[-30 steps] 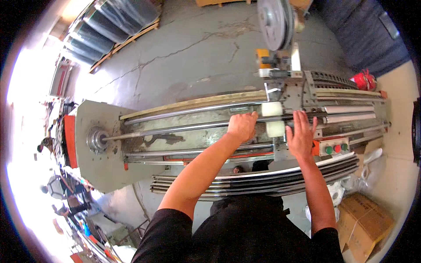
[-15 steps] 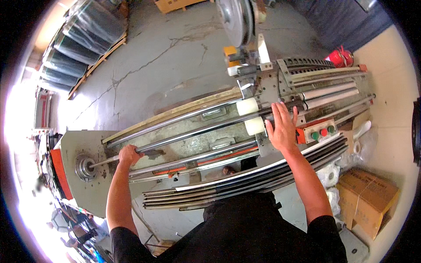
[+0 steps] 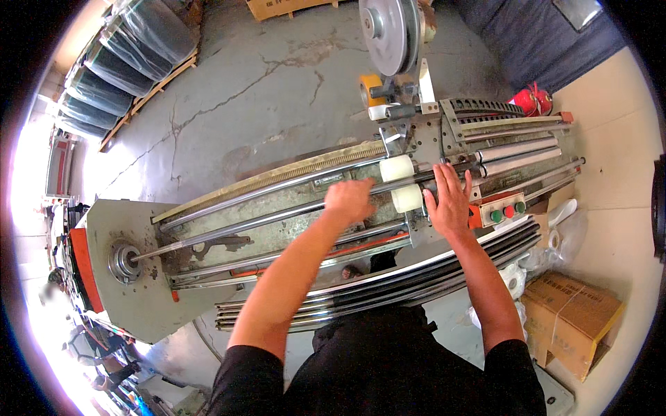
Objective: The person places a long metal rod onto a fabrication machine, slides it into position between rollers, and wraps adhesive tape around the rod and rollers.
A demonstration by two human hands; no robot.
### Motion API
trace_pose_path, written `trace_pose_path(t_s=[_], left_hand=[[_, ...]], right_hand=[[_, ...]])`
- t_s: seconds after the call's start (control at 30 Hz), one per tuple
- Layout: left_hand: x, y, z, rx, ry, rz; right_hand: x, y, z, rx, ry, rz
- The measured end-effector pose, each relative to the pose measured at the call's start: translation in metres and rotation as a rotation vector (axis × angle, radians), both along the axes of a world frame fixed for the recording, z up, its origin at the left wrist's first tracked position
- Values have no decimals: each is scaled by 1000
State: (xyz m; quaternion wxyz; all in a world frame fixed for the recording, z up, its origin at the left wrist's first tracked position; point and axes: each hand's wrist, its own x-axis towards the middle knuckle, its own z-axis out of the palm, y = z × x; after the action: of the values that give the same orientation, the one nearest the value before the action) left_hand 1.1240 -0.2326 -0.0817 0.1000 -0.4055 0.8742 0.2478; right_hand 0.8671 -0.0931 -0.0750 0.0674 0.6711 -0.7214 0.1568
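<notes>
A long metal rod [image 3: 239, 224] runs across the machine from a round chuck [image 3: 125, 261] at the left to a pair of white rollers [image 3: 405, 198]. My left hand [image 3: 349, 202] is over the rod, just left of the rollers, its fingers smeared by motion; whether they close round the rod is unclear. Right of the rollers, my right hand [image 3: 449, 202] lies open with its fingers stretched out over the dark covered part of the rod [image 3: 466, 168]. Just beside that hand is a control box [image 3: 503, 211] with green and red buttons.
Several loose rods [image 3: 409, 290] lie along the machine's near side, close to my body. A grey wheel [image 3: 383, 35] stands up behind the carriage. At the lower right sits a cardboard box [image 3: 572, 308], with plastic-wrapped rolls [image 3: 513, 279] next to it. Dark wrapped rolls [image 3: 114, 76] stand on a pallet at far left.
My left hand has moved right along the rod, from beside the chuck to near the white rollers. My right hand stays flat by the rollers. The view has shifted slightly.
</notes>
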Motion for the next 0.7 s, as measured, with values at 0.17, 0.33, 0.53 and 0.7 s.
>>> trace_pose_path(t_s=[0.17, 0.33, 0.53, 0.7], left_hand=[[3, 12, 3, -100, 22, 49], [130, 4, 8, -163, -65, 106], [313, -15, -7, -131, -328, 396], [391, -35, -6, 14, -491, 550]], right_hand=[[-2, -1, -4, -9, 40, 15], [-3, 2, -2, -6, 63, -6], [-2, 1, 0, -14, 54, -14], [-3, 0, 1, -20, -17, 2]])
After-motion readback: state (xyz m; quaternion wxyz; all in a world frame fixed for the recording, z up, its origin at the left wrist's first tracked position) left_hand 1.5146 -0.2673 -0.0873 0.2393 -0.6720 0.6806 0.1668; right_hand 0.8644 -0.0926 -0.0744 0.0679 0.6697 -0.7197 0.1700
